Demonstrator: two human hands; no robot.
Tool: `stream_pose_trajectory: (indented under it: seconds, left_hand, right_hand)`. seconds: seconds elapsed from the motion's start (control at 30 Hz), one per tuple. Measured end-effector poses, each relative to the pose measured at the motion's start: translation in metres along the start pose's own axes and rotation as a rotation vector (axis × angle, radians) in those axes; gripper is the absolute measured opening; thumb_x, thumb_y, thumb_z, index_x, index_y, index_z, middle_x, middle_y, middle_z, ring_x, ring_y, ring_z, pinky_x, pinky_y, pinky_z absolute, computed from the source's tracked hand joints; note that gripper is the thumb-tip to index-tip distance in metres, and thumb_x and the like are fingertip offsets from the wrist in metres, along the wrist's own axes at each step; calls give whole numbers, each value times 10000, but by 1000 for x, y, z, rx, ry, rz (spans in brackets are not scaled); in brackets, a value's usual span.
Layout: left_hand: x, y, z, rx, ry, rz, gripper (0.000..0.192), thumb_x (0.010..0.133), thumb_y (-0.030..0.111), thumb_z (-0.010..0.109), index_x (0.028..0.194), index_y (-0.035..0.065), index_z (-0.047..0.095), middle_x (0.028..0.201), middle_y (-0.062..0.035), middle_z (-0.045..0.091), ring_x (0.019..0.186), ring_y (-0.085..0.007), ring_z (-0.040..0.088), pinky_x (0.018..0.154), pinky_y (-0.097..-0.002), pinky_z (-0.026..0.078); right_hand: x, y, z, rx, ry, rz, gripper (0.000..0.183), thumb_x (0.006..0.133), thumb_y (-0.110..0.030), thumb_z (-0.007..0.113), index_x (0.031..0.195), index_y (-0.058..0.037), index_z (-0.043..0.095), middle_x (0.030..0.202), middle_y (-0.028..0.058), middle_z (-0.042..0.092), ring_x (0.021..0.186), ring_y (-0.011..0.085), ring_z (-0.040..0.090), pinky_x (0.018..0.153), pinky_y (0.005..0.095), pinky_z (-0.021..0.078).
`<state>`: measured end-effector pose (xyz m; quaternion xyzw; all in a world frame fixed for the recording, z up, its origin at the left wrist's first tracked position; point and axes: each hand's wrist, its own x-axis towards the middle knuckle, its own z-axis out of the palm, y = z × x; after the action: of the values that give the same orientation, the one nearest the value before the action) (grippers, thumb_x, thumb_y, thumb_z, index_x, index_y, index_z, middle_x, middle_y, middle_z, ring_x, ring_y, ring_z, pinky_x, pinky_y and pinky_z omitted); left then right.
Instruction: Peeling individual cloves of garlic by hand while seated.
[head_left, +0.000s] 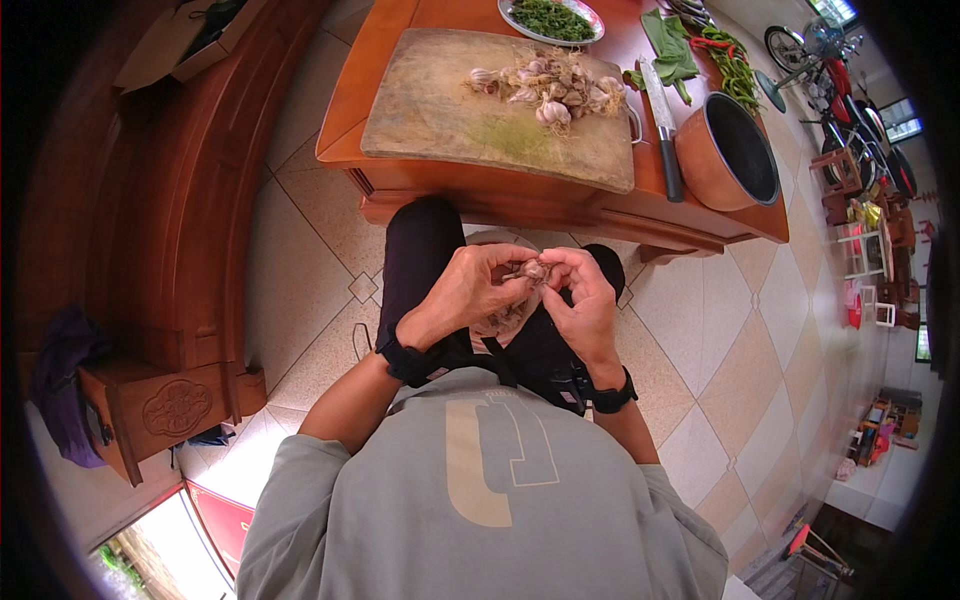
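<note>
Between my fingertips is a garlic bulb, held above my lap. My left hand grips its stem side, and my right hand pinches it from the other side. Below them, between my knees, a bin or bucket holds what look like garlic skins; my hands hide part of it. On the wooden table ahead lies a cutting board, bearing a pile of garlic bulbs with dry roots. A kitchen knife rests right of the board, its black handle towards me.
Right of the knife stands a copper-coloured pot. Behind are a plate of chopped greens, green leaves and green and red chillies. The table's near edge is just beyond my knees. A wooden cabinet stands left.
</note>
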<state>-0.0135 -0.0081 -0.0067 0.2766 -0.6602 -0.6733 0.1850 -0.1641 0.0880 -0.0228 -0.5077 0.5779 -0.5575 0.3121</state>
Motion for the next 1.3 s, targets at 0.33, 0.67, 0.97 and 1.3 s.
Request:
stream_pose_trajectory:
  seconds: [0.33,0.67,0.97,1.3]
  left_hand:
    - [2,-6,3,-196,93,40,303,869,76,627,1128,-77,589,942,-107,671,828,-107,649,714,-232,532]
    - [2,-4,-2,-133,-4,17,339,909,131,610,1172,-78,566,969,-80,658,838,-101,644,752,-234,532]
    - [4,-9,-2,-170,-13,2,328,914,114,597,1183,-71,562,1006,-86,653,847,-109,642,772,-247,539]
    - [2,-9,-1,-213,-16,-1,334,903,123,618,1171,-71,572,1000,-77,660,854,-100,638,773,-238,539]
  right_hand:
    - [0,4,-3,19,39,-40,218,805,14,673,1009,9,597,1047,68,528,753,90,542,661,210,462]
    - [1,9,-4,-80,100,-130,118,858,-42,645,949,4,588,930,62,608,741,95,564,646,208,464]
    - [-2,13,-1,145,91,44,130,873,-52,624,970,19,576,956,69,608,756,91,580,675,206,473]
    - [1,8,-6,42,24,64,114,839,-4,636,938,50,623,960,100,625,792,118,636,682,212,523]
